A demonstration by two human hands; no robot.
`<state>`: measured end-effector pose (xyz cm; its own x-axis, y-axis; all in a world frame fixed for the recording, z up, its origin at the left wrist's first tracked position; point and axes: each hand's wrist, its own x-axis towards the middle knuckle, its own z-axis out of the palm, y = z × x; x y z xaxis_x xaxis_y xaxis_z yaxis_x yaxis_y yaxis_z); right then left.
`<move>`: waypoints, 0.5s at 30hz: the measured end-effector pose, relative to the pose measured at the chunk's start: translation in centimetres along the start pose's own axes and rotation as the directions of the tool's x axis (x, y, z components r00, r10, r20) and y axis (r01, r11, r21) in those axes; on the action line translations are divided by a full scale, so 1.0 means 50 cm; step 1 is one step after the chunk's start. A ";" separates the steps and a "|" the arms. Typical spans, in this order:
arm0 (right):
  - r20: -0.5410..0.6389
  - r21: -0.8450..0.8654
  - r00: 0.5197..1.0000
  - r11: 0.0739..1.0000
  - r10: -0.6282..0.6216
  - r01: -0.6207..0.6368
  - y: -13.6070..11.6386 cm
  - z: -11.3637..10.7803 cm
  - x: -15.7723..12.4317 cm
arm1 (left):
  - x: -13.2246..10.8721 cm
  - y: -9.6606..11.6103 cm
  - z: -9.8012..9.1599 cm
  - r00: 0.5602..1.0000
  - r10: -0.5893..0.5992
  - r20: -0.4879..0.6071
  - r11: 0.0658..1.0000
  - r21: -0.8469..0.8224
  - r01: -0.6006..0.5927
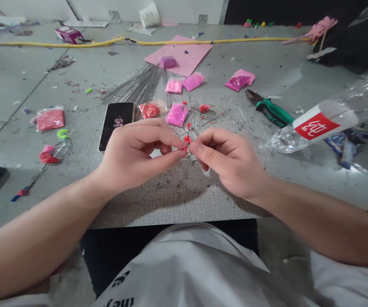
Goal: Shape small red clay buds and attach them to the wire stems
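My left hand (142, 153) pinches at a small red clay piece (187, 140) in the middle of the view, thumb and forefinger almost together. My right hand (227, 160) meets it there, its thumb and forefinger closed at the same spot; whatever sits between those fingertips is too small to make out. Thin wire shows around the red bits. Just beyond the hands lie a wire piece with red clay (205, 108), a bag of pink clay (176, 114) and an opened bag of red clay (150, 110). A phone (115, 123) lies beside my left hand.
Green-handled pliers (273, 111) and a plastic bottle (318, 123) lie on the right. Behind are a bundle of thin wires (136, 87), a pink sheet (193, 53) and a yellow cable (235, 41). At left are a wire-and-clay piece (49, 155) and a red clay bag (50, 119).
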<state>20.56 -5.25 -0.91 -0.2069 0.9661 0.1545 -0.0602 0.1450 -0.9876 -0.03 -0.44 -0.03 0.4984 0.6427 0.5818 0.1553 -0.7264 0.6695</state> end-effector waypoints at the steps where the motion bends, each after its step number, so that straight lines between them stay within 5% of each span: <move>1: -0.010 -0.007 1.000 1.000 -0.015 0.015 0.000 -0.002 0.002 | 0.002 -0.003 -0.004 0.999 0.002 0.038 1.000 0.009 -0.002; 6: -0.031 -0.080 0.998 0.995 -0.060 0.057 0.004 -0.013 0.017 | 0.010 -0.012 -0.015 0.934 -0.008 0.357 1.000 0.019 0.001; 10: 0.074 -0.161 0.994 0.983 -0.079 0.090 0.009 -0.026 0.026 | 0.010 -0.020 -0.015 0.942 -0.048 0.333 0.993 -0.084 0.080; 15: 0.278 -0.286 0.900 0.866 -0.336 0.411 0.009 -0.044 0.032 | 0.013 -0.033 -0.023 0.923 -0.178 0.342 0.929 -0.251 0.272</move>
<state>22.37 -3.17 -1.16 -0.4370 0.7614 0.4789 0.1416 0.5841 -0.7993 -0.97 1.48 -0.24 0.7237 0.6392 0.2603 0.0656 -0.4391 0.8960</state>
